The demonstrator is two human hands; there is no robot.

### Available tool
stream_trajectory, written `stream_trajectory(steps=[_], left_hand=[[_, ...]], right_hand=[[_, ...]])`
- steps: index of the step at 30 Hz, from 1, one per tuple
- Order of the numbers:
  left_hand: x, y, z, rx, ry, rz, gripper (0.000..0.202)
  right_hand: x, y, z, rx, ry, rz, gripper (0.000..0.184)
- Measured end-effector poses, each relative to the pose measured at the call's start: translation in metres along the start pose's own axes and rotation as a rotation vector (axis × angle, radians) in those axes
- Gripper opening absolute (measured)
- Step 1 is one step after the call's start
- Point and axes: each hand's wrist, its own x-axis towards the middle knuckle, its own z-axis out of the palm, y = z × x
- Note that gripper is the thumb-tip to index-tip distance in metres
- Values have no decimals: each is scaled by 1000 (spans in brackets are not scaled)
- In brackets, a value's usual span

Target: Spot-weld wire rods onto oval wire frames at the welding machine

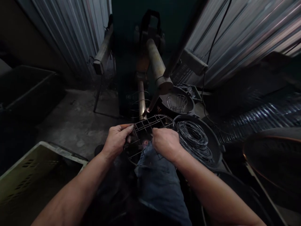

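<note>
A round wire rack (145,126) with crossing wires is held above my knee, its far rim under the tip of a spot welder's lower brass rod (142,100). My left hand (117,140) pinches the rack's left edge between thumb and fingers. An orange strip lies along its forefinger; I cannot tell what it is. Closed over the rack's right side is my right hand (165,142), with its fingertips partly hidden. The welder's thick upper arm (156,62) reaches toward me above the rack.
Right of the rack, a dark tub (215,142) holds coiled wire rings (194,138). Behind it, another tub (191,105) contains a small wire basket (176,103). A yellowish crate (44,147) stands at left. Stacked wire pieces (254,121) lie at right, near a hanging cable (213,47).
</note>
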Motion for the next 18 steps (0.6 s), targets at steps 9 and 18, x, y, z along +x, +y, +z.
stream_trajectory(steps=[9, 18], left_hand=[[20, 10, 8, -44, -27, 81, 18], [22, 18, 12, -16, -18, 42, 18]], right_hand=[[19, 3, -19, -89, -1, 27, 16], [26, 3, -30, -100, -84, 22, 24]])
